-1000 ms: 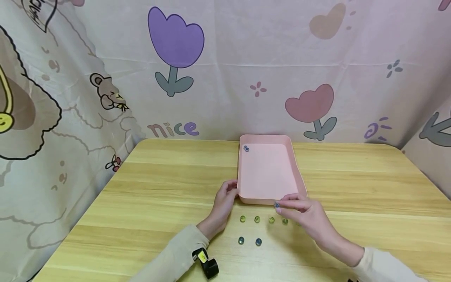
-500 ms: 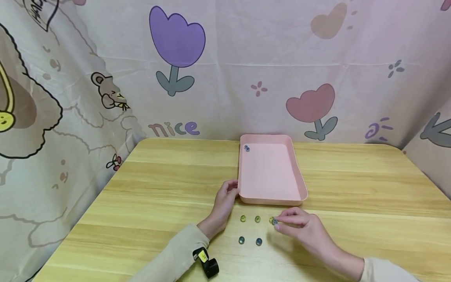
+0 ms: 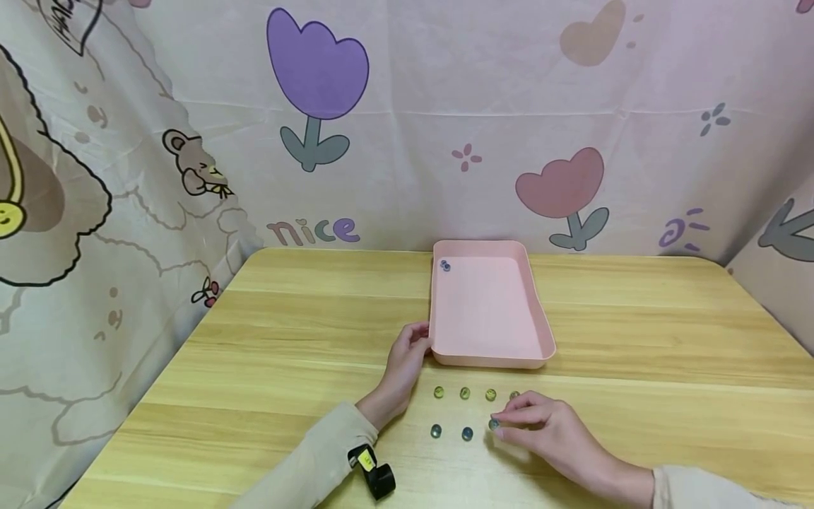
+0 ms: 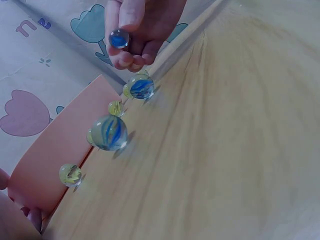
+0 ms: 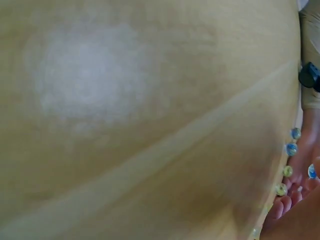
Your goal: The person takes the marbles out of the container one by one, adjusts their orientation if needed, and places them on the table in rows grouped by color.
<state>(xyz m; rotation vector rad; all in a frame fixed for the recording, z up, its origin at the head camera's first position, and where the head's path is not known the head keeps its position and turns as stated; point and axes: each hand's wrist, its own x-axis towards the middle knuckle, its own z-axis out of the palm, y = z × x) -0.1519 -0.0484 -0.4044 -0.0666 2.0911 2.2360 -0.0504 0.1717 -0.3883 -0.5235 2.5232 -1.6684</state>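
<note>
A clear marble with blue inside (image 3: 494, 424) is pinched between the thumb and fingertips of my right hand (image 3: 553, 435), low over the table's front part. The left wrist view shows this pinched marble (image 4: 119, 38) too. Left of it rest two blue-swirled marbles (image 3: 467, 434). Behind these runs a row of yellow-green marbles (image 3: 465, 393), its right end partly hidden by my right hand. My left hand (image 3: 402, 367) holds the pink tray (image 3: 490, 361) at its near left corner. Small bluish marbles (image 3: 445, 266) lie in the tray's far left corner.
The wooden table (image 3: 318, 318) reaches back to a patterned cloth (image 3: 407, 141). A black wrist camera (image 3: 372, 472) is strapped over the left sleeve.
My right hand has moved toward me from the tray's front edge, past the yellow-green row, carrying the marble down beside the two blue ones. My left hand stays at the tray.
</note>
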